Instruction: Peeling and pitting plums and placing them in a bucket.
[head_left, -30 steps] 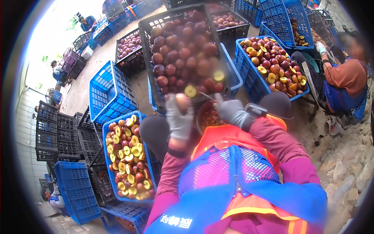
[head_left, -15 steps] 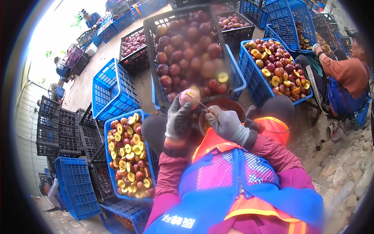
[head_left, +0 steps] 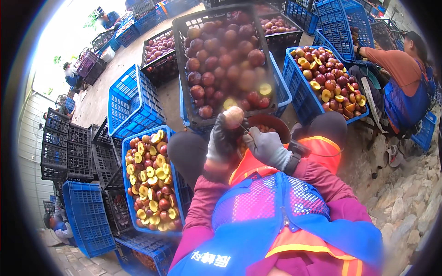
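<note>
My left hand (head_left: 222, 143), in a grey glove, holds a peach (head_left: 233, 117) up over a dark round bucket (head_left: 271, 123) between my knees. My right hand (head_left: 266, 146), also gloved, grips a thin knife (head_left: 247, 133) whose tip touches the peach. Straight ahead stands a black crate (head_left: 183, 69) heaped with whole red peaches. A blue crate (head_left: 127, 184) at my left holds halved peaches, yellow flesh up.
Another blue crate (head_left: 294, 87) of halved peaches stands ahead right, next to a seated person in an orange shirt (head_left: 396, 73). Stacked empty blue and black crates (head_left: 78, 152) line the left. Rough stones (head_left: 405, 202) lie at right. More people work far left.
Both hands came together over the bucket. The peach rose slightly in my left hand, and my right hand brought the knife to it.
</note>
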